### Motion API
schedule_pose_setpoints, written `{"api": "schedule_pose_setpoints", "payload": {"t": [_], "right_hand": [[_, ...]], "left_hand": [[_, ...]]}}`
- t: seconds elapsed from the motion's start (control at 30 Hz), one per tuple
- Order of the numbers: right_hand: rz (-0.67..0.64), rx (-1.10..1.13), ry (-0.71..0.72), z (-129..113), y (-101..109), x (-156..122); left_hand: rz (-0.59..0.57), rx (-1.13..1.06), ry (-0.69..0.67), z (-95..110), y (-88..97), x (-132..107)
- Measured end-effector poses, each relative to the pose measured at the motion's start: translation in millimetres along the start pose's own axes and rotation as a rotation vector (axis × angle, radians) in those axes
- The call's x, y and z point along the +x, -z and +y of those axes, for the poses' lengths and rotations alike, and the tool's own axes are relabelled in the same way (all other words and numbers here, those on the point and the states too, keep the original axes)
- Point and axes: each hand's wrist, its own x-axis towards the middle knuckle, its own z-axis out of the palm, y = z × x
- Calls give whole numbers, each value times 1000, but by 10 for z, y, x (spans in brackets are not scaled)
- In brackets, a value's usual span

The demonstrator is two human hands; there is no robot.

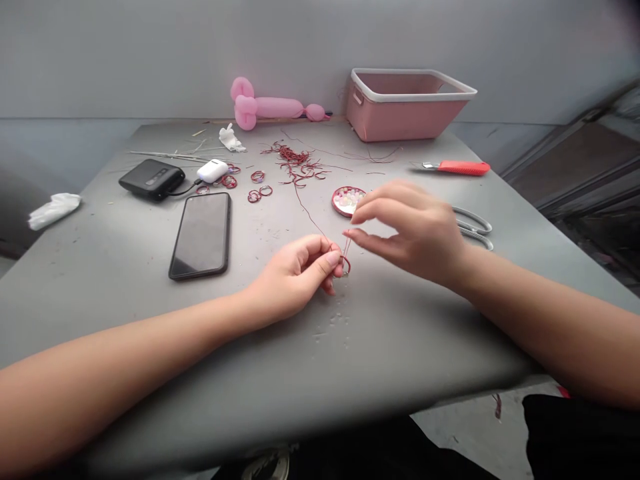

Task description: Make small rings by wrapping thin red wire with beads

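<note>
At mid-surface the left hand pinches a small red wire ring, while the right hand, fingers pinched, pulls the wire end up just above it. A hard tug could likely kink the wire or slip the ring free. Beads lie just beyond, phone left.

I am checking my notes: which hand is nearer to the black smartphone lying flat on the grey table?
Left. The left hand is just right of the black smartphone, apart from it; the right hand is further right, beyond the left.
</note>
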Motion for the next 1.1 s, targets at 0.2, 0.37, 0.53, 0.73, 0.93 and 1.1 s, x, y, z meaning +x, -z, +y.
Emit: {"api": "schedule_pose_setpoints", "payload": {"t": [0.2,0.37,0.53,0.73,0.93,1.1], "right_hand": [[133,-300,-250,156,89,47],[-220,468,-527,-195,29,84],[-350,903,-787,-292,67,81],[-260,816,-702,-398,151,72],[-97,601,-455,-565,162,4],[-31,454,-202,-552,145,-37]], "left_hand": [[186,-6,26,-41,-4,0],[158,-14,-19,-64,-20,-21],[110,82,3,-35,-41,-39],[181,42,65,-25,-17,-37],[264,-103,46,-15,17,-29],[264,-135,-31,-8,33,-42]]}}
